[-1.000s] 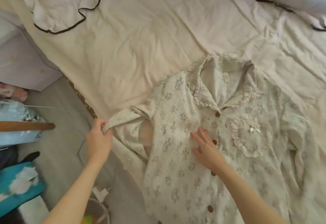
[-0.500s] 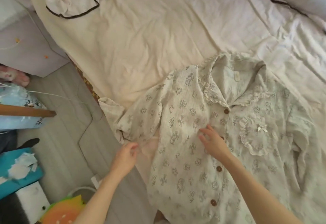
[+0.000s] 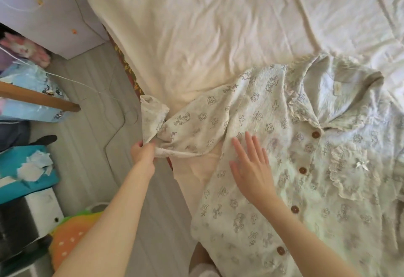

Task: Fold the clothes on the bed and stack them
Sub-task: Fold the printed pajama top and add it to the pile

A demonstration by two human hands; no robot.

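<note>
My left hand (image 3: 143,153) sits just off the edge of the bed (image 3: 196,36), over the floor, fingers curled tight around a bunched fold near the end of the sleeve (image 3: 192,123). The cuff flops loose above my grip. To the right of that, the sleeve runs up and across onto the mattress to the shoulder of the pyjama shirt (image 3: 306,178).

My right hand (image 3: 251,167) lies flat on the shirt's front, fingers straight and slightly spread, holding nothing, just pressing the cloth down beside the row of brown buttons (image 3: 302,170).

The shirt lies face up on the near right part of the bed, collar towards the far side, hem towards me and out of view; its long axis runs along the button line, tilted a little.

What worries me: if I pull the sleeve harder than my flat palm can anchor, the whole shirt may slide towards the bed edge and rumple. The twisted cuff could also fold in crooked, leaving a lumpy sleeve.
</note>
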